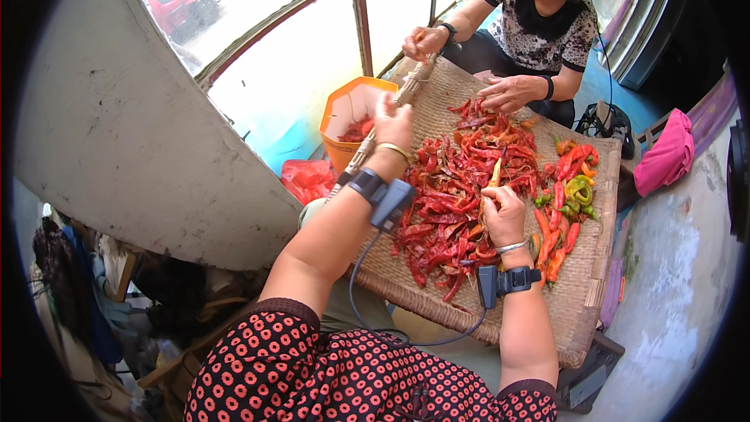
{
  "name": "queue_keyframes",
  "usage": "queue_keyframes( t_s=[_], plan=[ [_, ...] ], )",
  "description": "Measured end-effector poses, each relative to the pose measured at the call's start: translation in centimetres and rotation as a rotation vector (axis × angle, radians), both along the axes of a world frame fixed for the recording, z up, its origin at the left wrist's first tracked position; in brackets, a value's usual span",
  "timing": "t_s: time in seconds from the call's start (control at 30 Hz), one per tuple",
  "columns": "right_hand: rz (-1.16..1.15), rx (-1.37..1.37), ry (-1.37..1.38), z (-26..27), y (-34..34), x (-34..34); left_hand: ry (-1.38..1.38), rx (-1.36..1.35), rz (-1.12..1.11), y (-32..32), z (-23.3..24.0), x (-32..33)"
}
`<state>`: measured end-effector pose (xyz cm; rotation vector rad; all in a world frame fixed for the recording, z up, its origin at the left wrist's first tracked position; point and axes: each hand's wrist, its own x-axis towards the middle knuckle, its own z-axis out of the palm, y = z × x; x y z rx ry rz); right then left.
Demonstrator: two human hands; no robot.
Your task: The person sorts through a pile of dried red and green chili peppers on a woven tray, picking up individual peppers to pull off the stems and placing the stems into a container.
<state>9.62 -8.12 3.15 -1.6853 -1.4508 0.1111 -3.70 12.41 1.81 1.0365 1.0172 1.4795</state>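
Observation:
A heap of dried red chili peppers (445, 199) lies on a woven tray (577, 310) before me. My right hand (505, 214), low over the heap's right side, pinches a pale yellowish chili pepper (497, 173) that points up and away. My left hand (392, 126) is raised over the tray's left rim, beside an orange bucket (337, 149). Motion blurs its fingers, and I cannot make out whether anything is between them. Red chili pieces (358, 129) lie inside the bucket. Fresher red and orange peppers (551, 246) and a curled green pepper (579, 190) form a separate group at right.
Across the tray sits a co-worker, one hand (508, 92) at the heap's far end, the other (425, 44) raised near the far left corner. A red plastic bag (307, 180) is below the bucket. A curved wall (146, 129) bounds my left; pink cloth (665, 152) hangs right.

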Motion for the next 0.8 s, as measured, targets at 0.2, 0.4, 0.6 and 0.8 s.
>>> queue_keyframes(
  t_s=[0.2, 0.4, 0.6, 0.8],
  plan=[
    [0.03, -0.025, 0.151, -1.1, -0.2, 0.5, 0.309, 0.206, -0.741, -8.2, 0.1, 3.3],
    [0.147, -0.175, 0.775, -0.8, -0.1, 0.4, 0.535, 0.538, -0.943, -9.9, -0.4, 3.1],
    [0.221, -0.061, 1.19, -0.4, -0.2, 1.2, 0.573, 0.682, -0.925, -9.5, 0.5, 2.7],
    [0.268, 0.026, 1.362, 0.7, -0.4, 1.1, 0.678, 0.508, -1.05, -9.1, 0.8, 2.1]
  ],
)
